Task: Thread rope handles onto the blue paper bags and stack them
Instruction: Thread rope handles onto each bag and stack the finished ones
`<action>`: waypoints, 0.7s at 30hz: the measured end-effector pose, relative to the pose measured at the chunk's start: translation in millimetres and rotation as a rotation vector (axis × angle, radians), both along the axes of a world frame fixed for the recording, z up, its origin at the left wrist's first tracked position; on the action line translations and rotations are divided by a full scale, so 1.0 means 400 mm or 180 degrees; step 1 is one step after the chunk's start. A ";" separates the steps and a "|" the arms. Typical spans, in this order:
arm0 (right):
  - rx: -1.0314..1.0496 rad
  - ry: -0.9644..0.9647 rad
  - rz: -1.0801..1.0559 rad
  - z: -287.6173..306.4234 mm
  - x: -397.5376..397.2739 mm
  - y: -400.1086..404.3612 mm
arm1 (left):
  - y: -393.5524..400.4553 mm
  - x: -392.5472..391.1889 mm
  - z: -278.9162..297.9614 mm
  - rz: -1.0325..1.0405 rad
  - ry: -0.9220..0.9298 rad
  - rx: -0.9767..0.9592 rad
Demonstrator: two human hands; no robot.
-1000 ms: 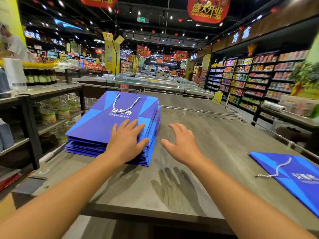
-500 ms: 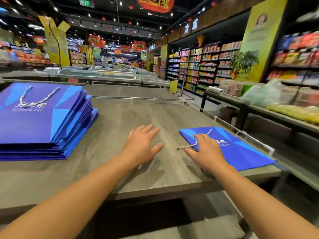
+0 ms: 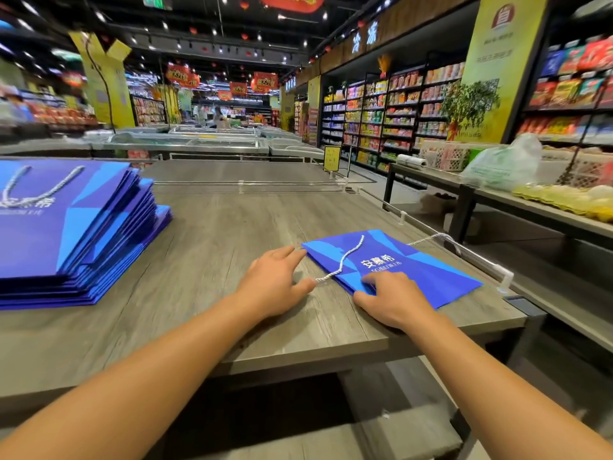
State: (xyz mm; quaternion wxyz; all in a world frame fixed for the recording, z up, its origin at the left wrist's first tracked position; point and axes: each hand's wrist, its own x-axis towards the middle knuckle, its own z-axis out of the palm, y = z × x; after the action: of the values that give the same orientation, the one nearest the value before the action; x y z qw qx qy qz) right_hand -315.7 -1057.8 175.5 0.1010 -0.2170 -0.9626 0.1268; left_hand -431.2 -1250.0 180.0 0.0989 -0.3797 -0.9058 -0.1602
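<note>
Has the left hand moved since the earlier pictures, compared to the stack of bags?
Yes. The left hand left the stack of bags and went right across the table to the single bag.

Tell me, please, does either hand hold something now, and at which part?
Nothing is gripped. The right hand presses flat on the near edge of the single blue bag; the left hand lies open beside its rope handle.

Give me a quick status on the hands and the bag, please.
Left hand open beside single blue bag. Right hand flat on bag. Rope handle loose. Stack clear left.
</note>
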 end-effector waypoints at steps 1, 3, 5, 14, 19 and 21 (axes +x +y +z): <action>-0.0013 0.0049 0.0104 -0.002 -0.001 -0.005 | -0.002 -0.005 -0.002 0.0011 -0.0016 0.0045; -0.0002 0.0143 0.0353 -0.001 -0.003 -0.016 | -0.007 -0.020 -0.007 0.0060 -0.0053 0.0092; 0.0103 0.0240 0.0603 0.007 -0.008 -0.026 | -0.017 -0.037 -0.009 0.0161 -0.0103 0.0066; 0.0258 0.0766 0.1394 -0.014 -0.040 -0.068 | -0.147 -0.086 0.027 0.0755 0.1045 0.0252; 0.0192 0.0967 0.1266 0.005 -0.061 -0.068 | -0.234 -0.119 0.032 0.0717 0.1405 0.0498; 0.0208 0.0924 0.1075 0.000 -0.075 -0.057 | -0.268 -0.126 0.023 0.0478 0.1472 0.0585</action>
State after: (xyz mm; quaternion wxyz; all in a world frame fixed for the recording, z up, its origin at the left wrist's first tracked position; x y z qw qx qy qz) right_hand -345.9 -1080.6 175.5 0.2227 -0.0288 -0.9643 0.1405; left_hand -481.6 -1357.2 189.0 0.3491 -0.3273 -0.8664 -0.1429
